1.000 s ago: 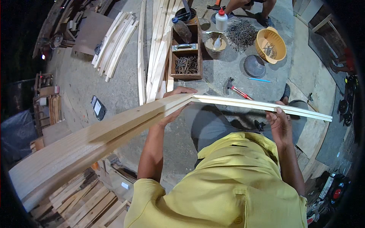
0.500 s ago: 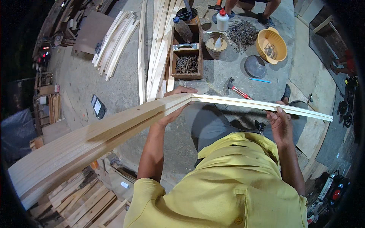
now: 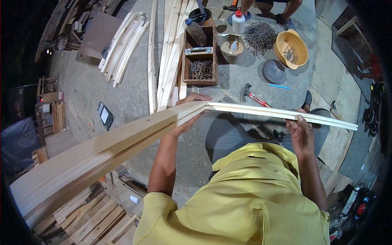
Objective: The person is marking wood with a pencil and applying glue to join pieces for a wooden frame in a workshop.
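Observation:
A long pale wooden frame piece runs across in front of me, made of layered strips with a groove between them. Its broad left part comes up close at the lower left and meets a thinner right part at an angle beside my left hand. My left hand is wrapped round the wood just left of that corner, fingers over the far side and palm below. Farther right, my right hand grips the thin strips, thumb on the near side. A red-handled hammer lies on the floor beyond the wood.
A wooden toolbox holds nails and a bottle. Around it are long boards, a white glue bottle, a nail pile, a yellow basket and a round dark lid. Another person's legs show at the top.
The broad left end of the wood has dipped very slightly. Both hands keep their grip in about the same places.

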{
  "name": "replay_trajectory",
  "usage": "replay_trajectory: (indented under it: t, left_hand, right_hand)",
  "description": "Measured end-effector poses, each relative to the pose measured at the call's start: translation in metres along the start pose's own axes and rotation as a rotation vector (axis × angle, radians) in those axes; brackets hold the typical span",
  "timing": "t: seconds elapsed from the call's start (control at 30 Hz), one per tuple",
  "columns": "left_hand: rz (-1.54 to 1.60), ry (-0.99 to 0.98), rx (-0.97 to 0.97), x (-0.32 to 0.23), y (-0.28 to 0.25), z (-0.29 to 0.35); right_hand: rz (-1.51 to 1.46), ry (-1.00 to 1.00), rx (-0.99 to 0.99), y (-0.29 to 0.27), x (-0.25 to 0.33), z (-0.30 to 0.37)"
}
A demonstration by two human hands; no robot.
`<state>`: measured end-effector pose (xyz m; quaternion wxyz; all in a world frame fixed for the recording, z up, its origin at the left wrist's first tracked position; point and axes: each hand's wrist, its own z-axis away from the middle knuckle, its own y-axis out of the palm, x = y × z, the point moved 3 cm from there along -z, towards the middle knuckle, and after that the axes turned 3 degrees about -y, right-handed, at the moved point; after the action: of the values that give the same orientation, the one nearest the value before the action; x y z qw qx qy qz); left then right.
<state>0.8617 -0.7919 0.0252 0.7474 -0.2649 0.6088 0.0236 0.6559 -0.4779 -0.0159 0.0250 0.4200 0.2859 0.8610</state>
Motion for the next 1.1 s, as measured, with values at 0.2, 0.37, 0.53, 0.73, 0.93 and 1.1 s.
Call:
replay_trajectory:
  t: [0.2, 0.37, 0.53, 0.73, 0.93, 1.1]
  left_hand:
    - [-0.052, -0.001, -0.014, -0.004, 0.001, -0.002]
    - [-0.033, 0.025, -0.033, 0.001, 0.002, -0.002]
    - [-0.02, -0.019, -0.016, 0.007, 0.001, -0.002]
    - [-0.012, -0.095, 0.022, -0.003, -0.002, -0.004]
    - [0.009, 0.021, 0.024, 0.005, -0.001, -0.007]
    - [0.049, -0.004, 0.036, 0.007, -0.001, -0.008]
  right_hand:
    - [-0.007, -0.005, 0.006, -0.003, -0.002, 0.0]
    - [-0.008, 0.002, -0.007, -0.005, -0.003, -0.001]
    - [-0.008, -0.009, -0.046, -0.002, -0.002, -0.001]
    - [-0.012, -0.014, -0.033, -0.005, -0.004, -0.007]
    - [0.032, -0.018, 0.001, 0.0, -0.002, -0.007]
    - [0.086, -0.009, 0.056, -0.002, -0.003, -0.01]
